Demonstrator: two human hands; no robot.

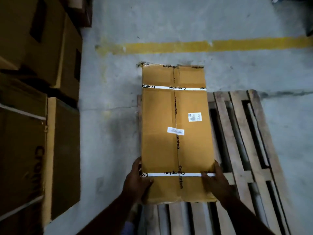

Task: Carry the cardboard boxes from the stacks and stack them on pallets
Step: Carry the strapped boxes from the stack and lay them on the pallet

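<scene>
A long brown cardboard box (176,131) with white straps and two white labels lies lengthwise over the left part of a wooden pallet (240,150). Its far end reaches past the pallet's far edge. My left hand (138,179) grips the box's near left edge, thumb on top by the near strap. My right hand (214,181) grips the near right edge the same way. Whether the box rests fully on the slats I cannot tell.
Stacks of brown cardboard boxes (33,116) fill the left side, leaving a strip of grey concrete floor (108,133) between them and the pallet. A yellow floor line (203,45) runs across beyond the box. Something dark sits at the top right corner (308,19).
</scene>
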